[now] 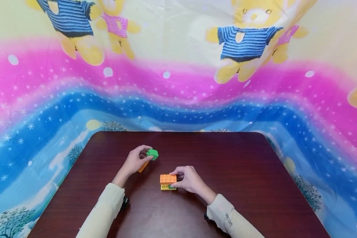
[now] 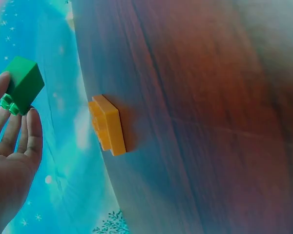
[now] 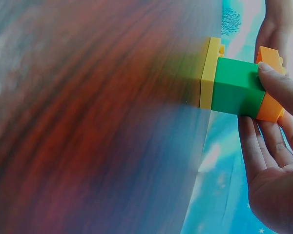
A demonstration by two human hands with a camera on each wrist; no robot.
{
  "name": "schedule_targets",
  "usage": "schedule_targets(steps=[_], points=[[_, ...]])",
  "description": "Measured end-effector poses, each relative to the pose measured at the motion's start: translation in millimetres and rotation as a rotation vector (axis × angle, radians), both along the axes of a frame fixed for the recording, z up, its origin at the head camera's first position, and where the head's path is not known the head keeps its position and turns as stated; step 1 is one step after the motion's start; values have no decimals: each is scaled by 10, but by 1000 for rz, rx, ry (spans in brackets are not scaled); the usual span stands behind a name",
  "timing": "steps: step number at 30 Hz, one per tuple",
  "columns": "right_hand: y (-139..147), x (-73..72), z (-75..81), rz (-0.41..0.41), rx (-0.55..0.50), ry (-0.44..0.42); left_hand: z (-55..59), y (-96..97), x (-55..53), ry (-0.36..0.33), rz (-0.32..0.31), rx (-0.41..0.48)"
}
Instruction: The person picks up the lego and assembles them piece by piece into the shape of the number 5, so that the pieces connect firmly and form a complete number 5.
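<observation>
My left hand [image 1: 135, 160] pinches a green toy brick [image 1: 153, 154] between thumb and fingers, its studs turned toward the palm in the left wrist view. Below that hand lies a loose orange brick [image 2: 110, 126], partly covered by the fingers in the head view. Nearer the middle, my right hand [image 1: 191, 180] grips a small stack by its right end. The stack has a flat yellow brick [image 3: 208, 73] at the bottom, a green block [image 3: 237, 87] on one end of it, and an orange brick [image 1: 168, 179] on top. Thumb and fingers hold it around the green and orange bricks.
Both hands work over a dark red-brown wooden table [image 1: 241, 172] with rounded far corners. A patterned cloth [image 1: 178, 82] with teddy bears hangs behind and along its sides.
</observation>
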State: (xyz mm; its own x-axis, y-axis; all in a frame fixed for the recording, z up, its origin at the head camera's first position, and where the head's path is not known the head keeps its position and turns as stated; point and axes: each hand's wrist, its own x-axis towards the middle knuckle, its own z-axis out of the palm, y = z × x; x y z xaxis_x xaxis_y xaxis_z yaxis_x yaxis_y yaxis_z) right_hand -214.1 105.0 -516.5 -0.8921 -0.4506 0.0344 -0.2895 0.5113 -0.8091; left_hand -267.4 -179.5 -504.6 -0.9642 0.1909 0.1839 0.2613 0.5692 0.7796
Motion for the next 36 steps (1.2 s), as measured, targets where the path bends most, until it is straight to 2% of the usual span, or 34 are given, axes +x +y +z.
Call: schedule_targets(steps=[7, 14, 18, 25, 31, 36], points=[[-5, -2, 7, -6, 6, 3, 59, 8, 154, 44, -42, 36], [-11, -10, 18, -8, 7, 5, 108, 37, 287, 30, -76, 100], [-11, -3, 15, -4, 1, -5, 120, 76, 381, 46, -115, 123], [-6, -2, 14, -4, 5, -3, 152, 140, 515, 89, -145, 114], [-5, 1, 8, 6, -1, 3, 157, 169, 602, 85, -160, 107], [1, -2, 9, 9, -4, 9, 145, 210, 648, 85, -200, 133]])
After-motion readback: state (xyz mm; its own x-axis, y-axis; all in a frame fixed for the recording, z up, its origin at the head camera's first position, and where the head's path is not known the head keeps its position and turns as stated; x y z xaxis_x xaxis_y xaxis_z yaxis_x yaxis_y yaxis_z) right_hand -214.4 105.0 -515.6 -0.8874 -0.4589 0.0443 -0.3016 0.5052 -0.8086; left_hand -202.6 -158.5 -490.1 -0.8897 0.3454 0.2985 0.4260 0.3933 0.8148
